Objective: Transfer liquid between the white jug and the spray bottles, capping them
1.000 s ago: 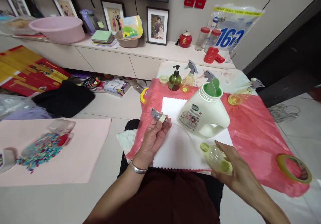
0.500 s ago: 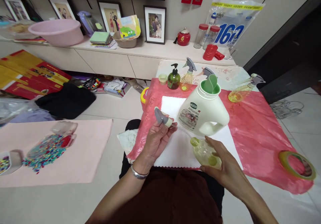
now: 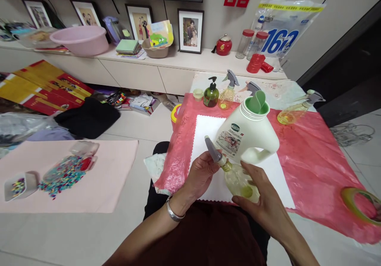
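Observation:
My left hand point(image 3: 204, 174) is closed round the grey spray head point(image 3: 213, 150), which sits at the neck of a clear yellowish spray bottle point(image 3: 238, 178). The bottle lies tilted, its neck toward my left hand. My right hand point(image 3: 262, 192) grips the bottle's body from the right, thumb below and fingers above. Whether the spray head is screwed on, I cannot tell. Just behind stands a large pale detergent jug point(image 3: 250, 129) with a green scoop-like cap point(image 3: 258, 102) resting in its mouth. A white scalloped sheet point(image 3: 205, 129) lies underneath.
Behind the jug stand a dark green pump bottle point(image 3: 211, 94), a spray bottle point(image 3: 228, 95) and a small pale cup point(image 3: 198, 94). Another spray bottle point(image 3: 293, 111) is at the right. A tape roll point(image 3: 351, 200) lies on the red cover point(image 3: 315, 166). Colourful beads point(image 3: 64, 176) lie at the left.
My left hand has brought the spray head to the bottle's neck; its tube, visible outside before, is no longer seen outside. The view has shifted slightly left.

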A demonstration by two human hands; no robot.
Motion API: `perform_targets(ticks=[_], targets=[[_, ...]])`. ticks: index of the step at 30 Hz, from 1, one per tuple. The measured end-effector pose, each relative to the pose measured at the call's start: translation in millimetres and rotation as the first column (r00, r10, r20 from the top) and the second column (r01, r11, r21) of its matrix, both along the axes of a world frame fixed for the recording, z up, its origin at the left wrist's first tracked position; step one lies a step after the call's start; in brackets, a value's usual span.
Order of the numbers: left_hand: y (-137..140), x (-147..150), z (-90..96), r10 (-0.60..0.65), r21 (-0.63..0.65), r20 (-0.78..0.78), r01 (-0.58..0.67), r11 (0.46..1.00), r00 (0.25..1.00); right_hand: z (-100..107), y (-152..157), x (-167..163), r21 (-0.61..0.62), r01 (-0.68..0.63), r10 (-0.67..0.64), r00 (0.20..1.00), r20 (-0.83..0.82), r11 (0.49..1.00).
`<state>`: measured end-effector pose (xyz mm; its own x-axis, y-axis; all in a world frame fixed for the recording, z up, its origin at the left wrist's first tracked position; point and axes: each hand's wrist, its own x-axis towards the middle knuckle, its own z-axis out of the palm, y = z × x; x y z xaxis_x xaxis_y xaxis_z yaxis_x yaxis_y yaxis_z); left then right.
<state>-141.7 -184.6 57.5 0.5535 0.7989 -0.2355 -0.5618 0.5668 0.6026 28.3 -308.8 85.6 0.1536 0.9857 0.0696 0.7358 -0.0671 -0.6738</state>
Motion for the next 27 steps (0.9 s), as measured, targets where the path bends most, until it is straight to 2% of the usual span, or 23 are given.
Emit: perform_targets(ticks=[8,12,14,27], targets=[[-0.2,-0.8,0.9,0.01,-0.023,0.014,-0.01,1.0,1.0,-7.3,-2.6,-1.1,0.009,0.038,-0.036,0.985,-0.168,0.999],[1.0,-1.7,-0.1,0.038,-0.02,0.029,-0.037,0.999,0.999,-13.6,-4.1,-1.0,-0.025,0.056,-0.061,0.934,-0.351,0.998],[2.7,-2.8,1.0,0.052,-0.007,0.027,-0.052,0.999,0.998,-15.5,-5.1,-1.0,-0.041,0.063,-0.074,0.918,-0.391,0.997],[4.1,-5.8,7.7,0.065,-0.035,-0.022,-0.066,0.997,0.998,-19.8,-7.6,-5.0,-0.084,0.068,-0.095,0.92,-0.38,0.994]])
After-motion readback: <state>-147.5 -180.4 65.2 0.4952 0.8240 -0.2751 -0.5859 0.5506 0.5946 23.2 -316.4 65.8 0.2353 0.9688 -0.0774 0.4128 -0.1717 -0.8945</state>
